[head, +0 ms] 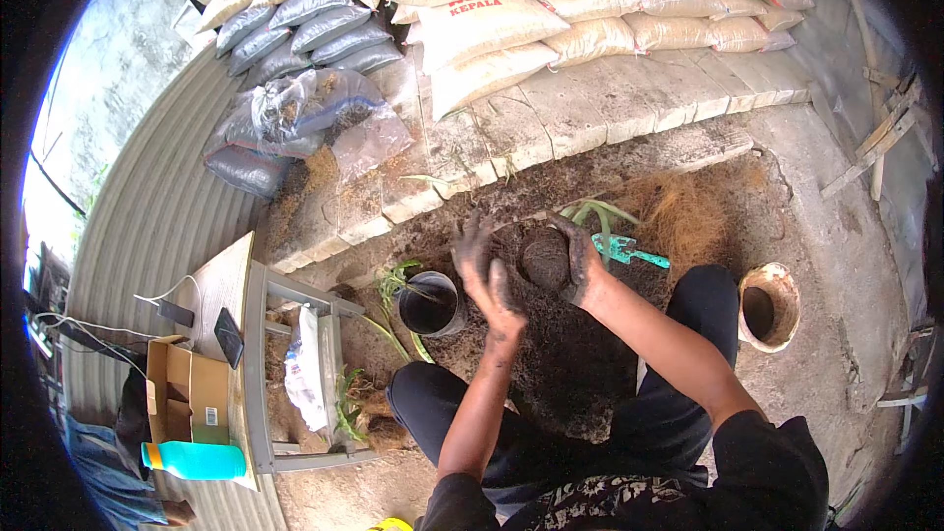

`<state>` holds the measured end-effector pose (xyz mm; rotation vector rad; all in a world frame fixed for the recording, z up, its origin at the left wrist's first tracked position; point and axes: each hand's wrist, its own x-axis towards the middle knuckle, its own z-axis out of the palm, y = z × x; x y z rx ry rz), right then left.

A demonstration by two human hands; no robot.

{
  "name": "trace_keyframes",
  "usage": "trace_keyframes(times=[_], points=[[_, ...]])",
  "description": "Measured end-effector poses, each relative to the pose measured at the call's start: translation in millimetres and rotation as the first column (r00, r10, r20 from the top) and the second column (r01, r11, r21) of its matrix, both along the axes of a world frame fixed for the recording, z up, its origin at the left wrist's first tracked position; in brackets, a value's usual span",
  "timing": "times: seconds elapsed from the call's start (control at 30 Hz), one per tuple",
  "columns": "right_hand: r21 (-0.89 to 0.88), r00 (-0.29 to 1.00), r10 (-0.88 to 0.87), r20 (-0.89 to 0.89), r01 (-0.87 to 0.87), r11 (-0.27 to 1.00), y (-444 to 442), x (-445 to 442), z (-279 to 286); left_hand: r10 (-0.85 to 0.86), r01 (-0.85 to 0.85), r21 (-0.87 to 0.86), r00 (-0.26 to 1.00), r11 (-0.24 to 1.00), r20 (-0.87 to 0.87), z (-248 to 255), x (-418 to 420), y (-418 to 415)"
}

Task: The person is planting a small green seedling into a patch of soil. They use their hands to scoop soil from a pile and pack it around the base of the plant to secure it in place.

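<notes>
A round, dark ball of soil [546,258], which seems wrapped in fibre, sits over a heap of dark soil [568,361] between my knees. My right hand [579,254], smeared with soil, cups its far right side. On the other side my left hand [488,280] is raised and soiled, its fingers spread, with nothing in it. Green strap-like leaves [606,212] show just beyond my right hand; their base is hidden. A turquoise hand trowel [627,249] lies right of that hand, beside loose brown coconut fibre [686,217].
A black plant pot [431,302] with a leafy plant stands left. A stained pot [769,307] stands right. A wooden table [221,291] holds a cardboard box [188,391], a phone [229,337] and a turquoise bottle [195,460]. Stacked sacks [494,29] line the back ledge.
</notes>
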<state>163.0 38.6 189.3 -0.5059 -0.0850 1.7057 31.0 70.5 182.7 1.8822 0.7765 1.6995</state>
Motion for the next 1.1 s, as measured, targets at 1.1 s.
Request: trace_keyframes(times=[1.1], points=[[-0.12, 0.939, -0.208, 0.273, 0.248, 0.961, -4.0, -16.2, -10.1, -0.171, 0.674, -0.444, 0.642, 0.591, 0.747, -54.7, 32.2, -19.8]])
